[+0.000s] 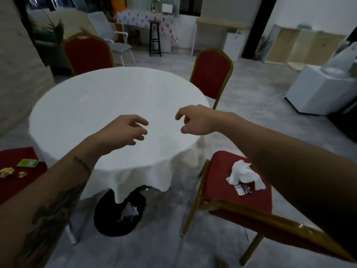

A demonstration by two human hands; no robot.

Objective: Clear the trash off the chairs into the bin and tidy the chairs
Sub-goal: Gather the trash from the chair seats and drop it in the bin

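A round surface (108,105) draped in a white cloth fills the middle of the view, with nothing seen lying on it. Four red chairs with gold frames are placed around it: two at the far side, whose seats are hidden, one at the near right (222,182) pulled out at an angle, and one at the near left (11,171) seen only in part. A black bin (108,223) is set on the floor at the near edge of the surface, half under the hanging cloth, and some pale scraps are already seen inside it, so the clearing is judged to be under way but far from finished.

Both arms are stretched forward over the surface. The left hand (123,132) is held with a loose, half-curled grip and nothing in it; the right hand (195,120) is likewise loosely curled and empty.

On the right chair's seat a crumpled white tissue (243,175) is left, with a small silver wrapper (242,189) just beside it. On the left chair's seat a green packet (29,163) is seen, and near it two yellowish crumpled scraps (7,172).

All of this remains to be carried to the bin, and the pulled-out chairs are not yet pushed in.
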